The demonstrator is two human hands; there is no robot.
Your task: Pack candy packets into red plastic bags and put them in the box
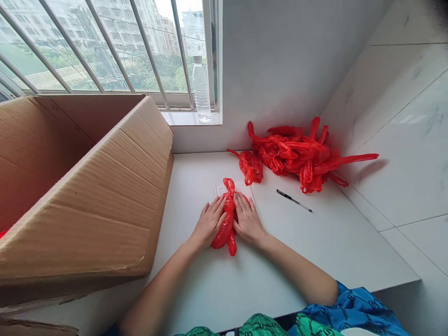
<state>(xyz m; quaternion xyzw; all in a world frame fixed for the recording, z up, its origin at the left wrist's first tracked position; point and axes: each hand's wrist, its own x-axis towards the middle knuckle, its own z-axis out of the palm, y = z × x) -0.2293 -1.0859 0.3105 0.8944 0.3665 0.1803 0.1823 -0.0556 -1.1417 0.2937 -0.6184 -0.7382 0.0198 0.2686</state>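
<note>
Bag (228,224), red and crumpled, is lying on the table (287,261) while I am resting the left hand (210,218) and right hand (248,219) against its two sides, both outstretched rather than clenched, seemingly bracing it against sliding.

Blue sleeve (364,308), green fabric (264,325) (both dark-printed)

The bag (227,226) is red — the sleeve (360,309) blue, dark-patterned.
</note>
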